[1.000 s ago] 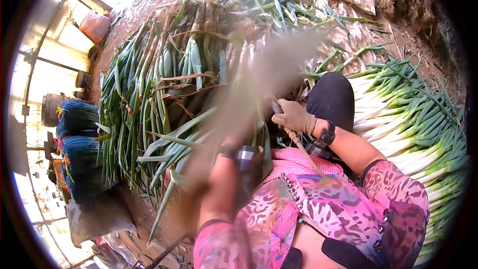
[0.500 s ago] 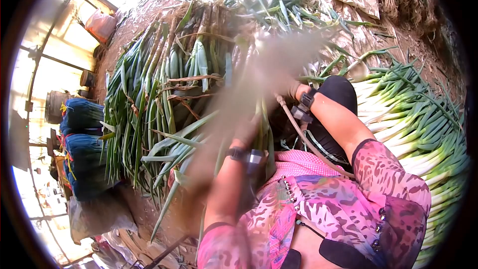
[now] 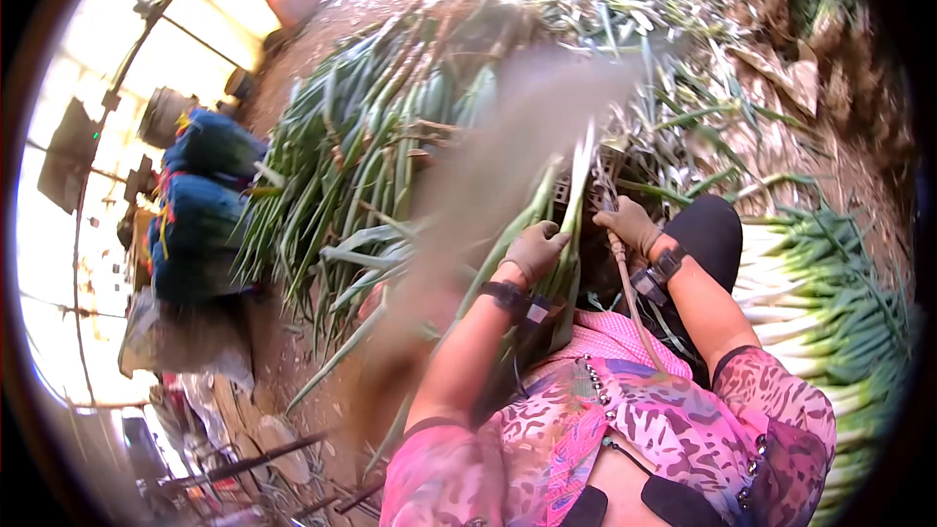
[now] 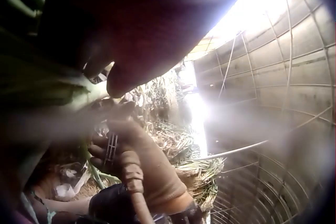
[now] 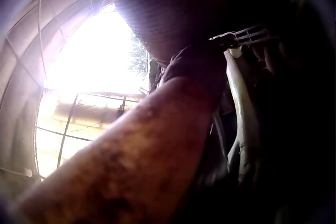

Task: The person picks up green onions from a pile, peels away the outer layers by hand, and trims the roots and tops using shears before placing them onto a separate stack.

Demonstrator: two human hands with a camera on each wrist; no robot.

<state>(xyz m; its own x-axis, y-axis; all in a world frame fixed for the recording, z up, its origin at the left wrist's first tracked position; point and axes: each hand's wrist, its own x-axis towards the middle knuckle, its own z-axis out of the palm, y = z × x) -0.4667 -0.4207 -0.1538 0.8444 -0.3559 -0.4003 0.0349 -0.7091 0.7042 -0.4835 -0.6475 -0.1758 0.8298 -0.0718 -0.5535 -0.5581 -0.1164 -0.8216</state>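
Note:
In the head view my gloved left hand [image 3: 535,252] grips a large green onion [image 3: 582,161] by its leaves, its pale stalk pointing away from me. Close on the right, my gloved right hand [image 3: 632,224] holds a hand tool with a light metal frame [image 4: 111,146], which looks like an air blow gun. A tan hose [image 3: 625,283] runs from it back toward my lap. The right wrist view is dark, with a pale onion stalk [image 5: 239,95] beside the tool's frame. A blurred grey-brown smear covers part of the head view, left of the hands.
Untrimmed green onions [image 3: 366,127] are heaped on the left. Cleaned white-stalked onions [image 3: 781,278] lie in a row on my right, past the dark-clothed knee [image 3: 705,234]. Peeled scraps [image 3: 605,0] cover the ground ahead. Blue-wrapped bundles [image 3: 200,234] stand at far left.
The head view has swung, so the heap and bundles sit differently. My left hand has come out of the blur with the onion. The right hand reached forward, and shows again with the tool.

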